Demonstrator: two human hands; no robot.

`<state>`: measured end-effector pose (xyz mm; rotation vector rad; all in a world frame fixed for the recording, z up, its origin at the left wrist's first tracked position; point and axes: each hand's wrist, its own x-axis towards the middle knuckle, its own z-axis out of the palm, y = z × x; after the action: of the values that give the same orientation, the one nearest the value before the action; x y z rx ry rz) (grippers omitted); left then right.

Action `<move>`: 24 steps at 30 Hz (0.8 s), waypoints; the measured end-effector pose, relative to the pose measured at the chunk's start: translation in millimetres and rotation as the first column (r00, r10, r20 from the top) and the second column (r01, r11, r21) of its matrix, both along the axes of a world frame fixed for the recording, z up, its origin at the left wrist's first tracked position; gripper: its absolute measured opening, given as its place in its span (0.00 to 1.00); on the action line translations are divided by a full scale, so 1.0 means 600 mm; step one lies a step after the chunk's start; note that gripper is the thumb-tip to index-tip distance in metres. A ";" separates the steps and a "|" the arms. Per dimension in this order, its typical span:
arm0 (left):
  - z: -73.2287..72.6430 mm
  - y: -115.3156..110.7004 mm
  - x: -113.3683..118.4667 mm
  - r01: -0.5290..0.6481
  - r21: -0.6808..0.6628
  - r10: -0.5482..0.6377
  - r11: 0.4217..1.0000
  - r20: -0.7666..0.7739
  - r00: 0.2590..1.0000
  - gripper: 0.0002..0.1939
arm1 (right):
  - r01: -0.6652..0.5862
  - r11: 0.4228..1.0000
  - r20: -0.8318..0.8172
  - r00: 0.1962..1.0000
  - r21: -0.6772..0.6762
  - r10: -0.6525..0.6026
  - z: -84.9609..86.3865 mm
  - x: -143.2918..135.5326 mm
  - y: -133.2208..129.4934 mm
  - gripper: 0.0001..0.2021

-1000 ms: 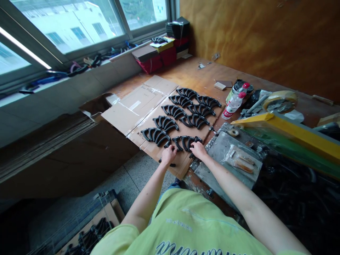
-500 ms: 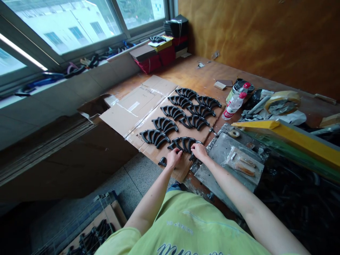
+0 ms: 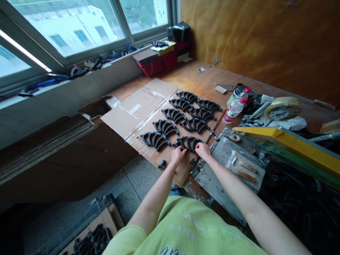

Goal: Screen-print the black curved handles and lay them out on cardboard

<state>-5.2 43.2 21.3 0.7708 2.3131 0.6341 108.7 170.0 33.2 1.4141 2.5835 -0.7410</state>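
Observation:
Several fan-shaped sets of curved black parts [image 3: 155,140] lie in two columns on a flattened cardboard sheet [image 3: 175,169]. At the near end of the right column, my left hand [image 3: 179,154] pinches the lower left of the nearest black fan set [image 3: 189,143]. The closed fingers of my right hand [image 3: 203,150] grip that same set at its right end. A short black piece [image 3: 162,164] lies on the cardboard left of my left hand, and another small black piece [image 3: 192,162] rests between my wrists.
Two bottles with red caps [image 3: 235,110] stand at the right, near a roll of tape [image 3: 283,103]. A grey board [image 3: 225,170] and a yellow-edged frame [image 3: 300,145] lie right of the cardboard. Stacked red and black material [image 3: 163,59] sits by the window.
Both hands have shifted slightly right with the nearest fan set, away from the short black piece at left. The small black piece near my right hand now shows apart from it.

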 end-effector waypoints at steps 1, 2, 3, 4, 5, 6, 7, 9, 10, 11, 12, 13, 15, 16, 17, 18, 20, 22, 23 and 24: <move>0.001 0.003 -0.008 0.026 -0.007 -0.026 1.000 -0.004 1.000 0.13 | 0.022 1.000 -0.005 1.000 -0.004 -0.022 0.000 -0.003 -0.001 0.10; 0.002 0.005 -0.017 0.052 -0.016 -0.052 0.999 -0.011 0.999 0.13 | 0.045 0.999 -0.012 0.999 -0.008 -0.046 -0.001 -0.007 -0.003 0.09; 0.003 0.007 -0.027 0.076 -0.025 -0.077 0.997 -0.021 0.997 0.12 | 0.069 0.998 -0.022 0.997 -0.013 -0.070 -0.002 -0.011 -0.006 0.09; 0.005 0.010 -0.037 0.099 -0.035 -0.100 0.994 -0.037 0.994 0.12 | 0.093 0.995 -0.034 0.995 -0.020 -0.094 -0.002 -0.015 -0.010 0.09; 0.007 0.013 -0.048 0.119 -0.046 -0.121 0.992 -0.056 0.991 0.12 | 0.116 0.993 -0.049 0.992 -0.030 -0.118 -0.003 -0.020 -0.014 0.09; 0.010 0.017 -0.057 0.136 -0.059 -0.140 0.989 -0.077 0.987 0.12 | 0.139 0.989 -0.064 0.988 -0.046 -0.142 -0.004 -0.025 -0.019 0.09; 0.011 0.021 -0.066 0.151 -0.075 -0.158 0.986 -0.098 0.983 0.12 | 0.160 0.985 -0.079 0.983 -0.067 -0.166 -0.005 -0.030 -0.023 0.09; 0.015 0.030 -0.077 0.176 -0.111 -0.190 0.978 -0.133 0.973 0.13 | 0.195 0.974 -0.109 0.972 -0.116 -0.208 -0.007 -0.035 -0.030 0.09; 0.016 0.034 -0.080 0.184 -0.130 -0.203 0.974 -0.147 0.968 0.14 | 0.203 0.969 -0.125 0.967 -0.138 -0.220 -0.008 -0.036 -0.032 0.10; 0.018 0.038 -0.080 0.189 -0.146 -0.212 0.971 -0.160 0.964 0.15 | 0.203 0.967 -0.142 0.964 -0.155 -0.226 -0.009 -0.036 -0.034 0.10; 0.020 0.040 -0.079 0.190 -0.159 -0.217 0.969 -0.174 0.961 0.16 | 0.195 0.967 -0.158 0.962 -0.166 -0.221 -0.009 -0.035 -0.035 0.11; 0.024 0.040 -0.076 0.190 -0.166 -0.220 0.968 -0.188 0.957 0.18 | 0.177 0.970 -0.172 0.963 -0.169 -0.206 -0.008 -0.033 -0.035 0.13; 0.034 0.035 -0.069 0.189 -0.168 -0.223 0.968 -0.218 0.950 0.22 | 0.122 0.978 -0.186 0.971 -0.168 -0.153 -0.002 -0.028 -0.036 0.15; 0.040 0.027 -0.065 0.192 -0.163 -0.226 0.968 -0.233 0.946 0.23 | 0.090 0.982 -0.192 0.974 -0.166 -0.121 0.004 -0.024 -0.037 0.17; 0.047 0.016 -0.061 0.198 -0.151 -0.231 0.969 -0.252 0.940 0.25 | 0.058 0.985 -0.203 0.975 -0.165 -0.091 0.013 -0.018 -0.039 0.18; 0.054 0.000 -0.055 0.207 -0.138 -0.238 0.969 -0.274 0.932 0.25 | 0.031 0.986 -0.227 0.972 -0.165 -0.068 0.024 -0.010 -0.042 0.18; 0.064 -0.043 -0.040 0.226 -0.136 -0.258 0.965 -0.315 0.913 0.24 | -0.021 0.986 -0.328 0.944 -0.165 -0.035 0.052 0.020 -0.053 0.17; 0.065 -0.101 -0.025 0.242 -0.199 -0.297 0.950 -0.328 0.897 0.24 | -0.054 0.987 -0.457 0.889 -0.152 -0.022 0.083 0.069 -0.067 0.13; 0.061 -0.132 -0.020 0.245 -0.265 -0.323 0.933 -0.310 0.894 0.24 | -0.053 0.989 -0.513 0.858 -0.140 -0.027 0.097 0.100 -0.075 0.11; 0.054 -0.162 -0.018 0.260 -0.325 -0.358 0.909 -0.292 0.887 0.25 | -0.036 0.992 -0.558 0.829 -0.124 -0.040 0.108 0.134 -0.082 0.10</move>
<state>-16.1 -53.8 53.5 1.1604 2.4353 0.0223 189.3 120.7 98.2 1.3068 2.8580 -1.4954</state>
